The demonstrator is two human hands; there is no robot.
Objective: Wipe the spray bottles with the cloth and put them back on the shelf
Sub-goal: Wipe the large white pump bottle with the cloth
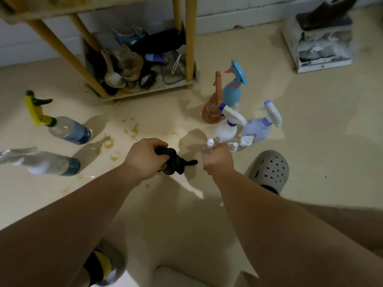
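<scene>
L grip [145,157] clenched round black cloth [176,163]; R grip [218,160] fisted round small white-capped bottle [209,144], cap up.

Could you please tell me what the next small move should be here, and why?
Probably bring the crumpled black cloth in the left hand against the small white bottle gripped by the right hand: the two are held apart, not yet touching.

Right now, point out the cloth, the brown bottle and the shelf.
cloth [174,162]: head view, bunched dark middle.
brown bottle [210,112]: head view, round lower body.
shelf [190,48]: head view, right front post.
</scene>
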